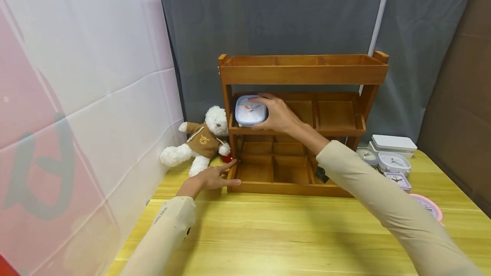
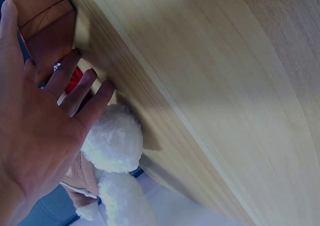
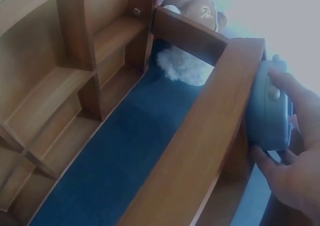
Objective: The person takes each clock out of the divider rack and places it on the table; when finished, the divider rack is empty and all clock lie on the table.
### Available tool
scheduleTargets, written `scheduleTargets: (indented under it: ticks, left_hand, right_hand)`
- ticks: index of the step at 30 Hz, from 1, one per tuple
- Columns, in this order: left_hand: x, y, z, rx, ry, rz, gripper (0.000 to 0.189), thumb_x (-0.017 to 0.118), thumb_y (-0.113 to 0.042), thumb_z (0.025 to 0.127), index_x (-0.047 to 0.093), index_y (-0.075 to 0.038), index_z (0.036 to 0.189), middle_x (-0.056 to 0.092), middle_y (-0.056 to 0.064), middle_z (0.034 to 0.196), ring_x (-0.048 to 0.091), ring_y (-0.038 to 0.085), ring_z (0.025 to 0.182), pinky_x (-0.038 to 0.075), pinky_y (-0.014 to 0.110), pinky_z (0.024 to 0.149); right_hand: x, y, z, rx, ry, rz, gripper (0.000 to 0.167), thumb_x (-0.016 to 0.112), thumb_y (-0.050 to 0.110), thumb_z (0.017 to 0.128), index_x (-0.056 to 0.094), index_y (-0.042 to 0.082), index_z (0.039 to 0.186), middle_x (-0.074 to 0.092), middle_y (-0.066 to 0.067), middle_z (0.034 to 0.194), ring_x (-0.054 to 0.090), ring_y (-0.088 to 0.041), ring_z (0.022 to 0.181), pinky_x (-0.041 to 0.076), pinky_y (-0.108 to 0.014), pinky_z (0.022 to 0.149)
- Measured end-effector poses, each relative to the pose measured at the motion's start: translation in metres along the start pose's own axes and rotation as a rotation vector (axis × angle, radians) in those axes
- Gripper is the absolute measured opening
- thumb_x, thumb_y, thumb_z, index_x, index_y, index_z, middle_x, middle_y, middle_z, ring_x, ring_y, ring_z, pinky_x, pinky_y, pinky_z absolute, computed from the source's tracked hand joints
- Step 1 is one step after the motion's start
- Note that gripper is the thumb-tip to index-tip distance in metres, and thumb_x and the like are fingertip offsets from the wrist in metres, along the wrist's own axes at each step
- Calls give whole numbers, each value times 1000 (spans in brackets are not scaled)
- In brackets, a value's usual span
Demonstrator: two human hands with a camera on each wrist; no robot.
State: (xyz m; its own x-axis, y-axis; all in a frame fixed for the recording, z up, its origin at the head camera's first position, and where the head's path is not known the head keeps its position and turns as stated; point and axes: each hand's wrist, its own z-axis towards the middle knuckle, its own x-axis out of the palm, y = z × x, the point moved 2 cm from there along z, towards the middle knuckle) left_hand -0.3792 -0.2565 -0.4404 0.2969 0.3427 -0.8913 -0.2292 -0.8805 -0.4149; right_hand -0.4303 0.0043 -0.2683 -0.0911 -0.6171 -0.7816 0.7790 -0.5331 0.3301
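Note:
A blue alarm clock (image 1: 250, 116) with a white face sits at the left end of the middle tier of a brown wooden shelf (image 1: 303, 76). My right hand (image 1: 278, 115) grips its right side, thumb below and fingers above. In the right wrist view the clock (image 3: 267, 106) appears side-on at the tier's front board, held by the right hand (image 3: 295, 171). My left hand (image 1: 211, 176) touches the lower left corner of the shelf with extended fingers. The left wrist view shows that hand (image 2: 45, 121) with fingers spread and nothing in the palm.
A white teddy bear (image 1: 205, 139) in a brown hoodie leans left of the shelf, beside a small red object (image 1: 227, 158). Right of the shelf are several clocks (image 1: 394, 163), a white box (image 1: 394, 143) and a pink clock (image 1: 427, 206). A small dark object (image 1: 321, 174) lies in the bottom tier.

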Motion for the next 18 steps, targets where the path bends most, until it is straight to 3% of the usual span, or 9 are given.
scheduleTargets:
  ticks: [12,18]
  left_hand:
    - [5,2,4,5,3,-5,97,61,-77,89,23,-33,167,57,14,150,49,41,141,36,58,116]
    - [2,8,2,3,1,-4,97,62,-75,90,23,-32,167,56,17,150,49,43,140,36,60,116]
  right_hand:
    - [-12,10,-10,-54,-107,23,80,97,28,73,63,13,144,54,-23,148,55,-40,132,55,-49,97]
    - [-20,21,-18,-59,-104,14,80,97,33,74,63,16,145,54,-21,147,58,-38,127,57,-46,93]
